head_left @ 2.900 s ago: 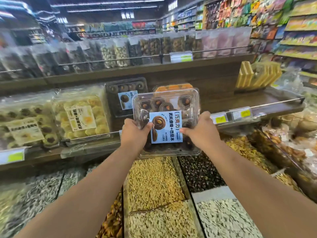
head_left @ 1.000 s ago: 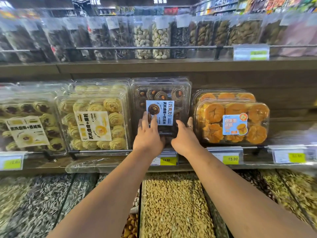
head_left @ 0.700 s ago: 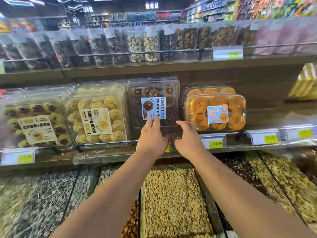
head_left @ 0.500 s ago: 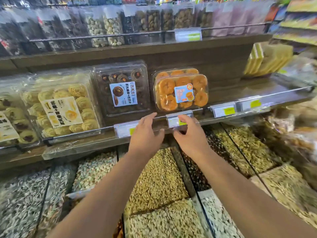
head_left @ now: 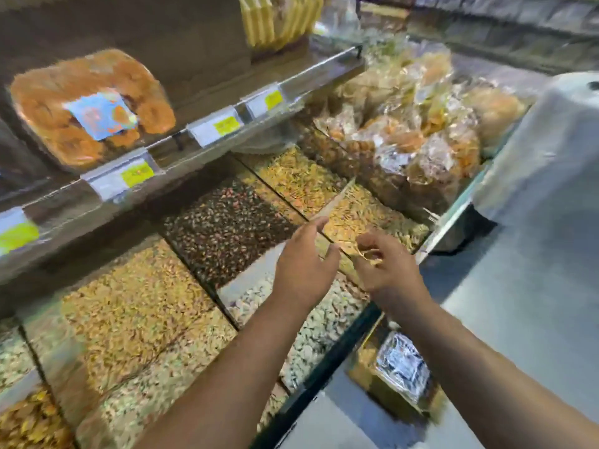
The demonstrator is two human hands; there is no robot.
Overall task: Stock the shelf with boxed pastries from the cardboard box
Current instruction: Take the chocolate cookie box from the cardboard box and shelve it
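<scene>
My left hand [head_left: 304,264] and my right hand [head_left: 385,270] hover empty over the bulk seed bins, close together; the left's fingers are spread, the right's loosely curled. A clear box of orange pastries [head_left: 90,105] with a blue label lies on the shelf [head_left: 291,82] at the upper left, behind price tags. Low on the floor at the lower right stands the cardboard box [head_left: 363,367], and inside it lies a clear boxed pastry pack [head_left: 402,364] with a pale label. The view is blurred.
Open bins of nuts and seeds [head_left: 223,225] fill the counter under my arms. Bagged snacks [head_left: 411,124] pile up at the counter's right end. A tall white covered shape [head_left: 551,140] stands on the grey floor at the right. Yellow packs [head_left: 278,17] sit on the shelf.
Both hands have let go of the dark pastry box, left on the shelf, and pulled back over the bins. My view has swung right and down, bringing the cardboard box into sight.
</scene>
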